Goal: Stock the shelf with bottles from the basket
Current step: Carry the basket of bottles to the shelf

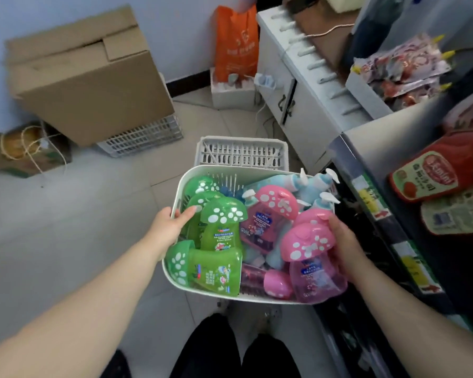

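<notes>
A white plastic basket (202,171) is held above the floor, full of mushroom-capped bottles. Green bottles (221,227) lie on its left side, pink bottles (268,214) in the middle and right, and light blue pump bottles (309,184) at the far right corner. My left hand (170,225) grips the basket's left rim, thumb inside. My right hand (344,238) is at the basket's right side, fingers against a pink bottle (311,257); whether it holds the rim or that bottle I cannot tell. The shelf (372,197) with price tags runs along the right.
An empty grey crate (241,154) sits on the tiled floor just beyond the basket. A cardboard box (85,75) rests on another crate at the left. A white cabinet (298,85) and an orange bag (238,42) stand at the back. Red sauce pouches (443,173) fill the shelf.
</notes>
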The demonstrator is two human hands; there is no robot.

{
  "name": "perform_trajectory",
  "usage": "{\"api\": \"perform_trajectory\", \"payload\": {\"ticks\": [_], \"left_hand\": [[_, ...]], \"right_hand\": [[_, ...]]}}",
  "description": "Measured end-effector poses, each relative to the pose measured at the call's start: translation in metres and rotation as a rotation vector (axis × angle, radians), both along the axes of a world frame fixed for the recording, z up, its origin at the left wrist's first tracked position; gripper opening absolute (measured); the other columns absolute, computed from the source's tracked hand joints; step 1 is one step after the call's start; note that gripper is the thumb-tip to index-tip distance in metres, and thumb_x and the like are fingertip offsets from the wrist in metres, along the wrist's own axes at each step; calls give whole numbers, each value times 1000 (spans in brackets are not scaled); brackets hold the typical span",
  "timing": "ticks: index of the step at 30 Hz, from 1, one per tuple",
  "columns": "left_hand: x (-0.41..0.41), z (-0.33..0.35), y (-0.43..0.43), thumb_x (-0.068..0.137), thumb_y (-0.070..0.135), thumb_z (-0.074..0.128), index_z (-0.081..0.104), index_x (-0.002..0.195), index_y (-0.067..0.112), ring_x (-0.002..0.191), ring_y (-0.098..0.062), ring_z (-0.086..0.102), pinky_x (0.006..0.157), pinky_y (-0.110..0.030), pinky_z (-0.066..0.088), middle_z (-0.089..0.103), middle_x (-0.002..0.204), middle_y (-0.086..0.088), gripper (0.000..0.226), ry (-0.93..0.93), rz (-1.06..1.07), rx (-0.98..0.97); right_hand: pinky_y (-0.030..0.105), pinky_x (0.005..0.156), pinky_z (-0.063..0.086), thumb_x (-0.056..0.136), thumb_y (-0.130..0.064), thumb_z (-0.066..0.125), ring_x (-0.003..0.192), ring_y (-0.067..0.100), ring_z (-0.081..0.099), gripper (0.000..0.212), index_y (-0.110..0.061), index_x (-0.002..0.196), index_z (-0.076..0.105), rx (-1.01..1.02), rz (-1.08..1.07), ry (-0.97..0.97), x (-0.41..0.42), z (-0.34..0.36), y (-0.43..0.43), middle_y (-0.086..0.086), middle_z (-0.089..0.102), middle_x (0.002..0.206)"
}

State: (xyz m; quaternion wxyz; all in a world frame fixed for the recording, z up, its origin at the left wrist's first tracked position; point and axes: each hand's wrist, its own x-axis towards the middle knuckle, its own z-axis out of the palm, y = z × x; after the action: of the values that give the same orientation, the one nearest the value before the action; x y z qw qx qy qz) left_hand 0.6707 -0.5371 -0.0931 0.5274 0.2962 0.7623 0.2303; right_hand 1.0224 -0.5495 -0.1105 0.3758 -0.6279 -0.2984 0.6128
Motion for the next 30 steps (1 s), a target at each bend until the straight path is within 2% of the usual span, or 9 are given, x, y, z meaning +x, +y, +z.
{"api": "perform_trajectory", "payload": {"ticks": [3, 5, 7, 9, 11, 17, 23, 27, 30], "left_hand": [[-1, -11, 9, 77, 51, 68, 52, 96, 7, 80, -30, 66, 73, -46, 56, 68, 90, -12, 51, 23, 23, 10], [-4, -18, 14, 75, 53, 69, 52, 94, 9, 87, -33, 67, 80, -50, 55, 69, 94, -15, 51, 36, 38, 33], [-6, -25, 18, 75, 54, 69, 52, 94, 7, 89, -35, 67, 81, -51, 55, 69, 96, -16, 53, 51, 45, 36], [-7, -31, 18, 73, 58, 69, 52, 98, 4, 88, -35, 67, 81, -54, 54, 69, 96, -16, 62, 63, 51, 9], [-10, -38, 16, 70, 61, 68, 54, 99, 6, 85, -33, 68, 80, -55, 55, 70, 93, -13, 64, 65, 62, -13], [-15, -40, 16, 44, 74, 67, 57, 100, 6, 83, -33, 70, 79, -55, 56, 71, 92, -12, 89, 46, 106, -11], [-17, -29, 27, 69, 63, 68, 56, 102, 4, 85, -32, 69, 82, -54, 55, 71, 93, -11, 69, 63, 81, -6], [-21, -26, 36, 45, 78, 63, 57, 101, 6, 84, -31, 69, 81, -54, 55, 72, 92, -10, 91, 75, 57, -6], [-22, -23, 34, 53, 76, 62, 56, 100, 7, 86, -30, 69, 82, -52, 55, 71, 94, -8, 84, 83, 16, -8]], "right_hand": [[34, 70, 57, 59, -77, 65, 87, 26, 69, 92, -4, 114, 61, 24, 5, 12, -4, -4, 13, 16, 70, 99], [32, 68, 58, 70, -73, 57, 85, 23, 70, 83, -4, 115, 60, 27, 11, -16, -4, -7, 21, 15, 70, 98], [42, 76, 58, 79, -66, 52, 89, 26, 70, 69, -7, 113, 62, 38, 3, -28, -7, -7, 27, 17, 70, 100], [59, 89, 50, 74, -69, 59, 100, 37, 66, 70, -10, 112, 63, 20, -21, -56, -7, -12, 30, 19, 69, 106], [64, 92, 46, 72, -69, 62, 103, 40, 63, 71, -10, 111, 63, 38, -13, -66, -7, -19, 29, 20, 68, 108], [58, 92, 49, 60, -80, 62, 103, 37, 64, 83, -13, 110, 63, 49, -7, -97, -17, -16, 30, 17, 68, 108], [54, 88, 52, 56, -80, 65, 100, 39, 65, 93, -6, 112, 61, 40, -22, -84, -23, -12, 33, 21, 68, 106], [57, 89, 51, 59, -78, 64, 102, 40, 64, 91, -7, 115, 60, 25, -55, -101, -27, -13, 32, 22, 66, 110], [61, 91, 48, 65, -79, 60, 104, 39, 63, 82, -14, 115, 60, 15, -45, -141, -23, -20, 31, 18, 66, 112]]}}
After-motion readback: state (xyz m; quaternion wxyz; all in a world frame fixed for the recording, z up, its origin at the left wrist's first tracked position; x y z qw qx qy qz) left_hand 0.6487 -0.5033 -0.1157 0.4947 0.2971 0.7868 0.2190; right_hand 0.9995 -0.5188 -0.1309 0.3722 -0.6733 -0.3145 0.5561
